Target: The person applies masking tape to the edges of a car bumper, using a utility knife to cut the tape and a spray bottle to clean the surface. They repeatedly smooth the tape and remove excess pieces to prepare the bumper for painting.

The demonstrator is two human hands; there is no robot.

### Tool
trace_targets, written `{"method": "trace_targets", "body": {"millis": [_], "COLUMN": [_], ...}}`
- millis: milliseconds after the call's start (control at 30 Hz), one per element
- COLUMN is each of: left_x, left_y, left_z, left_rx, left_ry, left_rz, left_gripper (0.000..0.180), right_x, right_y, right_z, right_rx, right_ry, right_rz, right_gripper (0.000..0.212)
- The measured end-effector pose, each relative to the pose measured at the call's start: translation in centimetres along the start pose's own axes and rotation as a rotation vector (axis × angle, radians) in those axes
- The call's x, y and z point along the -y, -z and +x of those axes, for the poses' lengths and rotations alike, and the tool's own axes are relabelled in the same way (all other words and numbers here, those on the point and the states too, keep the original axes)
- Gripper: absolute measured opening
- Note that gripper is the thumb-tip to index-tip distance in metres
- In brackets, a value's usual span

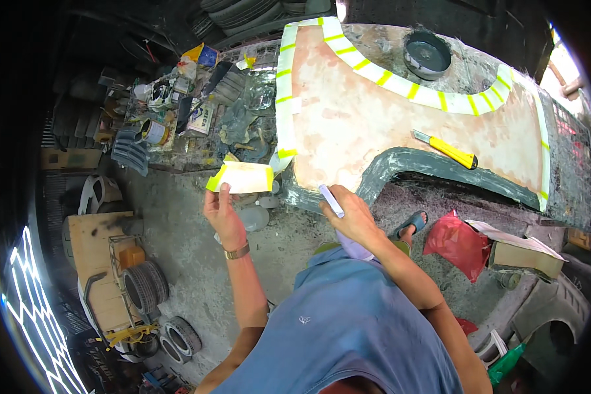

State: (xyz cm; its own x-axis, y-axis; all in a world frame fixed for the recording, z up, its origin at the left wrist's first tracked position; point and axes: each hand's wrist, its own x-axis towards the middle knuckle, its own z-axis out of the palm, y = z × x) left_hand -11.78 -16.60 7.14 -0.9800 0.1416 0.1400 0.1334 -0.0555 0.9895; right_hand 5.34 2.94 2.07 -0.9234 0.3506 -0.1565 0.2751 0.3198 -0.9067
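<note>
My left hand pinches a white paper strip with yellow-green tape along its ends, held up left of the panel's near corner. In my right hand is a pale lavender rod-like thing; a lavender cloth hangs below that hand, and I cannot tell whether the two are one piece. This hand is over the near edge of a large panel with a beige, sanded-looking face. White paper strips with yellow-green tape bits run along its edges. A yellow utility knife lies on the panel.
A dark round bowl stands beyond the panel's curved cutout. Cans, rags and wrappers crowd the bench at left. On the floor are tyres, a plywood board, a red bag and a grey car fender.
</note>
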Motion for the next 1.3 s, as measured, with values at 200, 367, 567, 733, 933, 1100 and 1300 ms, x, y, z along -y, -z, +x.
{"method": "trace_targets", "body": {"millis": [200,367,567,733,933,1100,1300], "left_x": [0.0,0.0,0.0,0.1,0.4,1.4,1.8], "left_y": [0.2,0.0,0.4,0.9,1.7,2.3,2.2], "left_z": [-0.2,-0.4,-1.1,-1.5,-3.0,-5.4,-7.7], "left_rx": [0.032,0.013,0.039,0.069,0.13,0.406,0.946], "left_ry": [0.002,0.022,0.041,0.036,0.114,0.279,0.246], "left_rz": [0.029,0.057,0.059,0.072,0.131,0.239,0.454], "left_gripper": [0.014,0.016,0.02,0.021,0.021,0.015,0.028], "right_x": [-0.2,-0.1,-0.2,-0.3,-0.3,-0.3,0.1], "right_y": [-0.1,0.1,0.2,0.2,0.3,0.3,0.7], "right_z": [0.0,0.0,0.1,0.2,0.5,0.7,1.9], "right_rx": [0.008,0.039,-0.007,-0.056,-0.079,-0.146,-0.199], "right_ry": [0.019,-0.009,-0.015,-0.008,-0.006,0.009,-0.044], "right_rz": [-0.041,-0.061,-0.001,0.035,0.071,0.065,0.107], "right_gripper": [0.025,0.025,0.025,0.025,0.026,0.025,0.026]}}
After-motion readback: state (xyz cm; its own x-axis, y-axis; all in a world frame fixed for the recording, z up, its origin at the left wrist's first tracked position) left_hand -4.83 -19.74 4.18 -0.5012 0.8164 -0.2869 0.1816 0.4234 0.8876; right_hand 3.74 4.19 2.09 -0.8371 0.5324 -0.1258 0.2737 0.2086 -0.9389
